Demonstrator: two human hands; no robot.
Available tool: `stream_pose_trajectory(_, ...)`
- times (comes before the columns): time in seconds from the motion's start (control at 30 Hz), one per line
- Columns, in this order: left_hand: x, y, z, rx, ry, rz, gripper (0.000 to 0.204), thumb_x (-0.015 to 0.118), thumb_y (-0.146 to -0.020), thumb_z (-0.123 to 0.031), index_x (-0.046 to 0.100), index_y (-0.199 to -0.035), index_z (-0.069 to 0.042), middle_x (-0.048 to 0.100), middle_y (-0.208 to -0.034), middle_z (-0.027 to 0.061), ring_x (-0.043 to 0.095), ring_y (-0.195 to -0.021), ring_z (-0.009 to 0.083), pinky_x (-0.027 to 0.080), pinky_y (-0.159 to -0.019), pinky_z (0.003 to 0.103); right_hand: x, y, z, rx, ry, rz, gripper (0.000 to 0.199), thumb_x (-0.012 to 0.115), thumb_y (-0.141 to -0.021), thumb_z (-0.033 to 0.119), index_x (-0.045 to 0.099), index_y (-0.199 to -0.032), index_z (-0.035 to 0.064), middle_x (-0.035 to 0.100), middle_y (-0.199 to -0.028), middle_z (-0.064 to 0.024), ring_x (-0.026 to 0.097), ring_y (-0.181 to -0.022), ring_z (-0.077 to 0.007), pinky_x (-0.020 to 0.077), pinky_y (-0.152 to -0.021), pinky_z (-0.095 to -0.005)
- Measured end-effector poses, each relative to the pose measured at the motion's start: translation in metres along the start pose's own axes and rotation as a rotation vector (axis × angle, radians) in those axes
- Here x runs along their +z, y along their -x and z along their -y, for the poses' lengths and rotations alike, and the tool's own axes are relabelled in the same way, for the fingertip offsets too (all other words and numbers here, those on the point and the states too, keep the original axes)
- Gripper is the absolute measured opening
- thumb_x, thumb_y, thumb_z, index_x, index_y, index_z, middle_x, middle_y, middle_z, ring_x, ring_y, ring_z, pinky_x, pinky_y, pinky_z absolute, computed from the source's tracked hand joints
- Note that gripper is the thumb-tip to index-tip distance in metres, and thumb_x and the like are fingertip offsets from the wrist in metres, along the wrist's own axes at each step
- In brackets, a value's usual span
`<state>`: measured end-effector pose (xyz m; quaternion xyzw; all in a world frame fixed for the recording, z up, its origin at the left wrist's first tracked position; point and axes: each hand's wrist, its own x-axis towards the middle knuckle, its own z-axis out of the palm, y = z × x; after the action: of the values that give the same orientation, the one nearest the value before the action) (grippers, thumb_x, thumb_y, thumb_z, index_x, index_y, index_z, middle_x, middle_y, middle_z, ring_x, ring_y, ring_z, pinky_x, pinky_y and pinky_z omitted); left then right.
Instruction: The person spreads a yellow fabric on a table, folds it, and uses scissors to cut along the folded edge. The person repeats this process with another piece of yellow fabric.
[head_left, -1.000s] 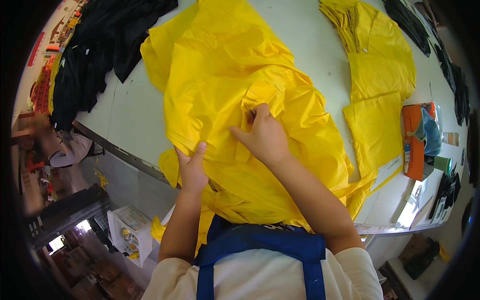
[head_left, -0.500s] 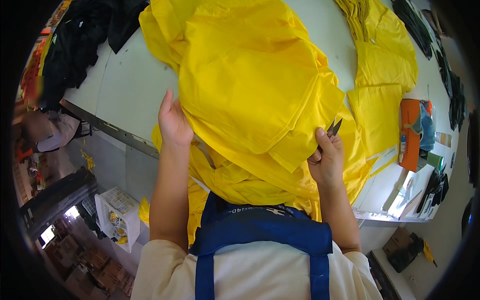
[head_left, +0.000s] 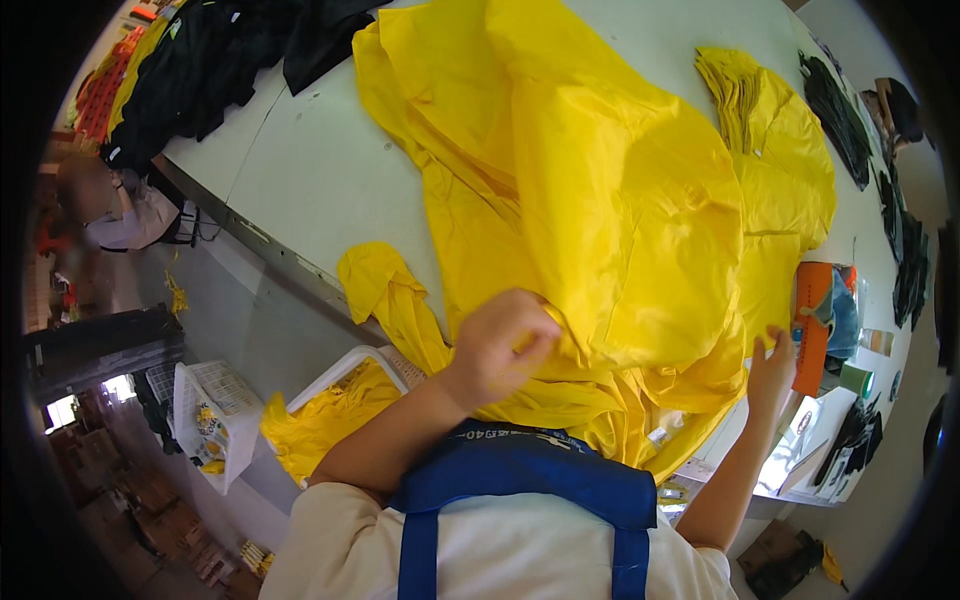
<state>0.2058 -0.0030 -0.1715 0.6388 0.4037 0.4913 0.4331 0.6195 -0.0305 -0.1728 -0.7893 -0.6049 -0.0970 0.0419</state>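
A large yellow garment (head_left: 640,190) of smooth, shiny cloth lies bunched across the table in front of me. My left hand (head_left: 505,345) is closed at its near edge, thumb and fingers pinching a fold of the cloth. Off to the right, my right hand (head_left: 772,370) is raised beside the garment's right side, apart from the main bulk. Its fingers are bent, and whatever they hold is hidden. A narrow yellow piece (head_left: 385,285) hangs at the table's left edge.
Stacked yellow pieces (head_left: 785,185) lie at the right, near an orange box (head_left: 812,330). Black garments (head_left: 215,75) are heaped at the far left. White baskets (head_left: 240,425) with yellow cloth stand below the table. A person (head_left: 135,215) sits at the left.
The yellow garment has shifted right and been turned. My left hand has come across to the right and closed on its edge. My right hand moved right; the snips seen earlier no longer show.
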Motion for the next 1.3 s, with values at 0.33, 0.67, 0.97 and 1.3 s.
stream_pose_trajectory(0.33,0.044,0.013,0.002,0.298,-0.010,0.474,0.009,0.056,-0.090,-0.017,0.063,-0.093,-0.011,0.063,-0.100,0.0102,0.049,-0.122,0.0308,0.033,-0.108,0.049,-0.029,-0.054,0.231,-0.414,-0.636,0.689,0.023,0.066,-0.083,0.018,0.056,-0.091,-0.0009,0.067,-0.075,-0.0129,0.067,-0.074,-0.0298,0.0529,-0.066,-0.0361)
stream_pose_trajectory(0.67,0.002,-0.060,-0.009,-0.437,1.395,0.004,0.085,0.060,-0.092,-0.014,0.003,-0.153,-0.023,0.044,-0.138,0.0077,0.050,-0.118,0.0224,0.044,-0.096,0.037,-0.079,-0.044,0.227,0.574,-2.040,0.727,0.011,0.056,-0.095,0.012,0.062,-0.099,0.0034,0.066,-0.081,-0.0044,0.059,-0.061,-0.0107,0.0473,-0.055,-0.0230)
stream_pose_trajectory(0.97,-0.035,-0.086,-0.040,0.179,0.105,-0.107,0.060,0.052,-0.084,0.014,0.037,-0.140,0.001,0.044,-0.133,0.0124,0.046,-0.123,0.0198,0.036,-0.103,0.030,-0.051,-0.049,0.198,0.007,-1.263,0.575,0.020,0.056,-0.095,0.018,0.058,-0.108,0.0026,0.052,-0.072,0.0036,0.042,-0.059,-0.0031,0.0342,-0.052,-0.0188)
stream_pose_trajectory(1.3,-0.093,-0.087,-0.056,0.401,-0.797,-0.043,0.039,0.062,-0.081,-0.015,0.061,-0.120,-0.010,0.065,-0.099,0.0059,0.055,-0.096,0.0264,0.021,-0.106,0.043,0.099,-0.121,0.007,0.173,-0.068,0.090,0.062,0.054,-0.091,0.046,0.046,-0.129,-0.0022,0.058,-0.117,-0.0243,0.057,-0.105,-0.0410,0.0444,-0.092,-0.0469)
